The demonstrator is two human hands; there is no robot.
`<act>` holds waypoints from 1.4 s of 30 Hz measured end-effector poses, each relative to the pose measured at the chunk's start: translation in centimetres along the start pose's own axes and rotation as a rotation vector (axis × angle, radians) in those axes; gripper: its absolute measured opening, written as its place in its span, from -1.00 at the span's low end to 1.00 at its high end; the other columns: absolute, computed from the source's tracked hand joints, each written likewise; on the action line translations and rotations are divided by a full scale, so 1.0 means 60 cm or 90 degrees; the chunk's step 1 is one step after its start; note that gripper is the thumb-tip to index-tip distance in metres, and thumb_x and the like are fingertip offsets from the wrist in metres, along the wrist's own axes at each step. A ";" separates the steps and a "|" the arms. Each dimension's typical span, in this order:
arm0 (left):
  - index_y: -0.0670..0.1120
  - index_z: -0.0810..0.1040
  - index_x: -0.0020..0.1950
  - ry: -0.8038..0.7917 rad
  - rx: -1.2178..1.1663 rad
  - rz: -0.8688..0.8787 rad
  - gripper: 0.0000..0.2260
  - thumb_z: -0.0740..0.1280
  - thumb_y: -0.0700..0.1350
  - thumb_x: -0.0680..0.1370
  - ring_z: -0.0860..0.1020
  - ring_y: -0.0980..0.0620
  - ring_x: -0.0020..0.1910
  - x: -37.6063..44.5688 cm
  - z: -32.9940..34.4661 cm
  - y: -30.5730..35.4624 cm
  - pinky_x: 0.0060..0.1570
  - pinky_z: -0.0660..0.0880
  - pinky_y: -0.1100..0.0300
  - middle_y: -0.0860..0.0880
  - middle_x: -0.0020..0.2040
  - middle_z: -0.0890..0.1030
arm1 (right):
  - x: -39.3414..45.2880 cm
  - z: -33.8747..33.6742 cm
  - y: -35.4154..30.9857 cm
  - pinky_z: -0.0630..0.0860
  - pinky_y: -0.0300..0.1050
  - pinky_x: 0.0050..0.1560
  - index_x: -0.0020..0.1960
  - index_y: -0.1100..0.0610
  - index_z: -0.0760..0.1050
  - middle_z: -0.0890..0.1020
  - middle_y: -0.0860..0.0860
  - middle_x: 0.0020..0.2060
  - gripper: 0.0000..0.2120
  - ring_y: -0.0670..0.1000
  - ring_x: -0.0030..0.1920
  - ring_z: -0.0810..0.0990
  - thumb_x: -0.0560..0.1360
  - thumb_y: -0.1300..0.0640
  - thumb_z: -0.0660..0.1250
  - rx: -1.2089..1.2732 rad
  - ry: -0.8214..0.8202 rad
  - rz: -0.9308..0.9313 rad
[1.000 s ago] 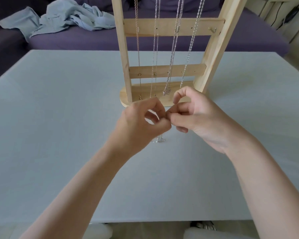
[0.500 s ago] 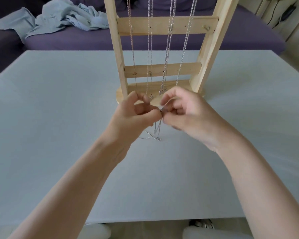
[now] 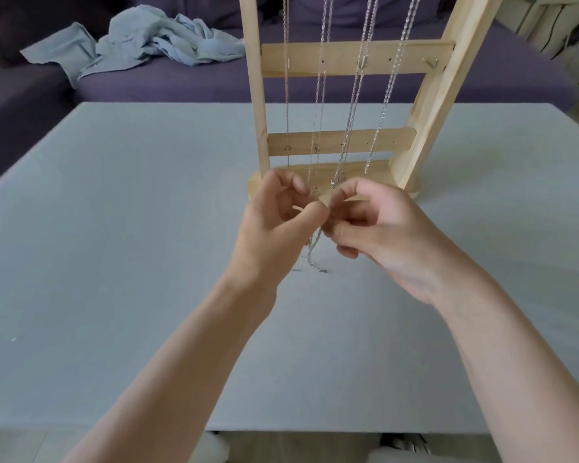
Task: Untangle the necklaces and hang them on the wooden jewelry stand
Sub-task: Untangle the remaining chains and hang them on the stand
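A thin silver chain (image 3: 315, 252) was held up between two bare hands just in front of the wooden jewelry stand (image 3: 428, 105), above a pale grey table (image 3: 114, 228). The chain was pinched by the left hand (image 3: 274, 228) between thumb and curled fingers, and by the right hand (image 3: 375, 225) in much the same way, the two sets of fingertips drawn in almost to touching. The chain's loose end was seen trailing down onto the table below the hands, where a small clasp or pendant lay; whether a knot remained in it could not be made out.

Most of the job was judged to be done. Several hung necklaces (image 3: 358, 95) were draped down the front of the stand, past its upper crossbar (image 3: 348, 58) and lower crossbar (image 3: 381, 140), their ends reaching near the stand's base (image 3: 365, 168). A bare hook (image 3: 430, 62) was left at the right of the upper bar. One chain was thought to be left: it had yet to be worked free and lifted onto a hook.

No containers were shown. A rumpled blue garment (image 3: 154, 45) was left on the purple sofa (image 3: 181, 85) behind the table.
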State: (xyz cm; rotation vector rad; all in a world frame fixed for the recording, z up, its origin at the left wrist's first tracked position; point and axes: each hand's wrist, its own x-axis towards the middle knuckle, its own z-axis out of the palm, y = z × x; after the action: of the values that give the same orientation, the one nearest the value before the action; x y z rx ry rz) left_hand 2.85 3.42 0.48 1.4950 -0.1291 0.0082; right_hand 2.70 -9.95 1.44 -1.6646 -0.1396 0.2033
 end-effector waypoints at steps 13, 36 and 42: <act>-0.05 0.30 -0.11 -0.059 0.320 0.190 -0.75 0.29 -0.35 0.49 0.44 0.02 -0.38 0.002 0.008 -0.012 -0.41 0.42 0.30 -0.02 -0.34 0.47 | 0.002 -0.017 0.006 0.44 -0.33 -0.36 -0.18 0.29 0.60 0.53 0.03 -0.41 -0.89 -0.08 -0.42 0.43 0.42 0.42 0.31 0.035 0.068 0.124; -0.06 0.54 -0.08 -0.008 0.049 -0.092 -0.84 0.32 -0.16 0.35 0.44 0.08 -0.31 0.006 0.008 -0.003 -0.14 0.41 0.18 0.01 -0.34 0.54 | -0.008 -0.015 -0.001 0.33 -0.24 -0.38 -0.20 0.27 0.49 0.42 0.07 -0.39 -0.86 0.00 -0.36 0.37 0.52 0.27 0.23 -0.031 -0.030 0.068; -0.11 0.63 -0.20 -0.035 0.287 -0.076 -0.90 0.34 -0.25 0.45 0.39 0.24 -0.54 0.001 0.007 -0.013 -0.51 0.25 0.47 0.16 -0.54 0.46 | -0.003 -0.011 0.008 0.31 -0.39 -0.45 -0.31 0.15 0.49 0.43 -0.10 -0.55 -0.87 -0.13 -0.51 0.36 0.41 0.25 0.33 -0.172 0.086 0.063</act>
State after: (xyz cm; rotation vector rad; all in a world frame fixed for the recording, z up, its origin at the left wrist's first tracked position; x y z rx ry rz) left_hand 2.96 2.92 -0.28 1.9524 -0.0859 -0.1065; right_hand 2.66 -10.70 1.04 -1.9500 0.0186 0.1514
